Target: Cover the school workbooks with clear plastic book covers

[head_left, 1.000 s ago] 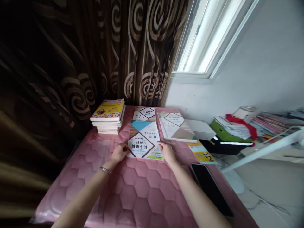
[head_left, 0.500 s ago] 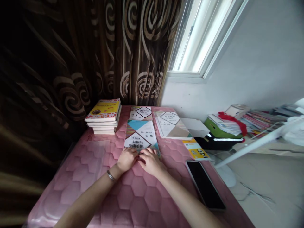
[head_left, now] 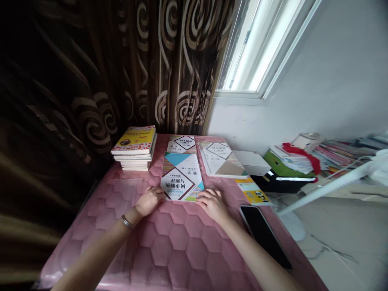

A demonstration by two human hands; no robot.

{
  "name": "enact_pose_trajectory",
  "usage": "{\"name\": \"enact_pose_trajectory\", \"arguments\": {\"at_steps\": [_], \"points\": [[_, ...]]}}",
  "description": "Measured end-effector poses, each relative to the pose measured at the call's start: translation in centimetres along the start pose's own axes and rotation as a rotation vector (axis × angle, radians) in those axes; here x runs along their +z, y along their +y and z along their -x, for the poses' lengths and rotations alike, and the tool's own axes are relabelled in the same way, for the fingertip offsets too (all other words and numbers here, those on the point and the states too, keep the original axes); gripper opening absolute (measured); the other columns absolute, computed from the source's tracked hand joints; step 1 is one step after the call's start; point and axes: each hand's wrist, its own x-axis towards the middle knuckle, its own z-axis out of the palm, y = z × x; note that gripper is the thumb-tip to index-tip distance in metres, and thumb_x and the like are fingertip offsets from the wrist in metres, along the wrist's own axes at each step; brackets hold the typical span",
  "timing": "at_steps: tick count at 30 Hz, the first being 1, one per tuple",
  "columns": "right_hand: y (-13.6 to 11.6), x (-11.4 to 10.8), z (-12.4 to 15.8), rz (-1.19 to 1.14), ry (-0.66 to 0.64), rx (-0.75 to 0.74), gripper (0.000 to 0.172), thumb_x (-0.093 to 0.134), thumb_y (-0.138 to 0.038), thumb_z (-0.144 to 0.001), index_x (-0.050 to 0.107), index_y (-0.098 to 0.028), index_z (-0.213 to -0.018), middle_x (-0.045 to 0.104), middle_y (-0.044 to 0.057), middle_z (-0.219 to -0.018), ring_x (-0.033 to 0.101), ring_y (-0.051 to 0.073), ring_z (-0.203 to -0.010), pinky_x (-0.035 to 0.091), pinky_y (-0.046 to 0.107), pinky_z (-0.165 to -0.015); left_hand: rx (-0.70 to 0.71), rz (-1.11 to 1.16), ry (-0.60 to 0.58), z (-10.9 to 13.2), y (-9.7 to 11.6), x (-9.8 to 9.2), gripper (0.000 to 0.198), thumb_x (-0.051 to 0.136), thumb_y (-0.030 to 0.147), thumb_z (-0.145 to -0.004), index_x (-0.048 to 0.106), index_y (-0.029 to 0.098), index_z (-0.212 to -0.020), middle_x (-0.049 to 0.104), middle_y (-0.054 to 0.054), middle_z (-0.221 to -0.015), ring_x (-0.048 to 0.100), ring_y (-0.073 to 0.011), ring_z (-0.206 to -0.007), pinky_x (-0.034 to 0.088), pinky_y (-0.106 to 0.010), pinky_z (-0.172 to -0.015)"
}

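A workbook with a white, blue and striped cover [head_left: 181,176] lies flat on the pink quilted surface [head_left: 172,242]. At its near left corner is my left hand [head_left: 150,201], a bracelet on the wrist, fingers bent together against the book's edge. My right hand [head_left: 213,203] touches the near right corner, its fingers and thumb closed on that edge. Behind the workbook lies a similar book [head_left: 182,144], and to its right is another white and brown one [head_left: 222,159].
A stack of books with a yellow cover on top [head_left: 135,139] stands at the back left. On the right lie a yellow booklet [head_left: 253,192] and a black phone [head_left: 264,235]. Beyond the edge are a white box [head_left: 251,163] and a white stand [head_left: 324,188]. A dark curtain [head_left: 151,64] hangs behind.
My hands have moved apart, from the middle of the workbook's near edge to its two near corners. More of the cover shows. The view has shifted slightly.
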Motion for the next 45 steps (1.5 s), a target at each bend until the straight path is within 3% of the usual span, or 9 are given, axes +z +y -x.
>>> {"name": "enact_pose_trajectory", "arguments": {"at_steps": [7,16,20,23,27,31,34,38,45], "points": [[2.4,-0.8,1.9,-0.011,-0.009,0.07,0.018,0.057,-0.027,-0.089,0.074,-0.031,-0.083,0.073,0.001,-0.103,0.059,0.022,-0.097,0.038,0.038,-0.082,-0.041,0.176,0.104,1.5,-1.9,0.8,0.021,0.052,0.012,-0.087,0.067,0.019,-0.074,0.064,-0.003,-0.083,0.057,-0.0158,-0.086,0.045,-0.029,-0.083],[2.8,-0.3,2.0,-0.069,0.006,0.095,0.018,0.056,-0.027,-0.088,0.074,-0.03,-0.086,0.073,0.001,-0.105,0.058,0.024,-0.1,0.041,0.042,-0.086,-0.055,0.094,0.019,1.5,-1.4,-0.1,0.018,0.054,0.015,-0.087,0.069,0.02,-0.078,0.066,-0.003,-0.089,0.057,-0.0174,-0.09,0.042,-0.031,-0.085],[2.8,-0.5,2.2,-0.08,0.0,0.113,0.018,0.057,-0.025,-0.086,0.074,-0.03,-0.085,0.073,0.0,-0.103,0.057,0.023,-0.1,0.04,0.042,-0.089,-0.075,0.23,0.021,1.6,-1.8,-0.6,0.019,0.052,0.015,-0.087,0.07,0.02,-0.08,0.064,-0.004,-0.089,0.057,-0.0165,-0.091,0.043,-0.029,-0.084],[1.6,-1.3,1.8,-0.05,0.01,0.127,0.015,0.059,-0.026,-0.084,0.073,-0.029,-0.082,0.072,0.001,-0.104,0.055,0.024,-0.103,0.037,0.042,-0.089,-0.141,0.385,0.051,1.7,-1.9,-1.2,0.018,0.058,0.014,-0.08,0.068,0.02,-0.094,0.063,-0.004,-0.096,0.058,-0.0163,-0.094,0.045,-0.028,-0.086],[-1.9,-1.1,0.0,-0.033,0.012,0.107,0.014,0.061,-0.027,-0.081,0.071,-0.027,-0.09,0.068,0.003,-0.11,0.051,0.024,-0.108,0.035,0.04,-0.09,-0.211,0.303,0.051,1.1,-0.5,-1.4,0.038,0.067,0.023,-0.073,0.064,0.025,-0.111,0.059,-0.006,-0.118,0.052,-0.0234,-0.112,0.037,-0.039,-0.097],[-5.5,1.5,-2.6,-0.062,-0.037,0.056,0.015,0.064,-0.033,-0.082,0.071,-0.028,-0.095,0.067,0.004,-0.112,0.05,0.024,-0.109,0.034,0.038,-0.087,-0.153,0.146,0.015,-0.5,1.9,-0.6,0.036,0.065,0.028,-0.079,0.065,0.026,-0.114,0.06,-0.008,-0.116,0.051,-0.0268,-0.112,0.033,-0.042,-0.096],[-6.5,3.5,-4.0,-0.078,-0.052,0.016,0.01,0.066,-0.033,-0.083,0.072,-0.029,-0.089,0.069,0.002,-0.108,0.051,0.022,-0.108,0.032,0.038,-0.087,-0.115,0.071,0.023,-1.3,2.6,0.0,0.021,0.059,0.024,-0.084,0.069,0.023,-0.102,0.064,-0.007,-0.104,0.054,-0.0245,-0.104,0.031,-0.041,-0.092],[-5.0,3.6,-3.6,-0.071,-0.028,0.014,0.007,0.067,-0.033,-0.083,0.074,-0.031,-0.081,0.071,-0.001,-0.105,0.053,0.02,-0.105,0.031,0.036,-0.085,-0.081,0.075,0.05,-0.9,1.4,0.0,0.015,0.058,0.027,-0.087,0.072,0.021,-0.088,0.067,-0.006,-0.097,0.057,-0.0213,-0.097,0.03,-0.039,-0.088],[0.5,-0.2,0.8,0.01,0.005,0.116,0.012,0.064,-0.031,-0.086,0.075,-0.032,-0.08,0.071,0.0,-0.106,0.053,0.022,-0.105,0.032,0.038,-0.087,-0.107,0.123,0.073,1.4,-1.3,-0.8,0.014,0.062,0.032,-0.085,0.073,0.024,-0.082,0.068,-0.003,-0.091,0.056,-0.019,-0.095,0.028,-0.037,-0.087]]}}
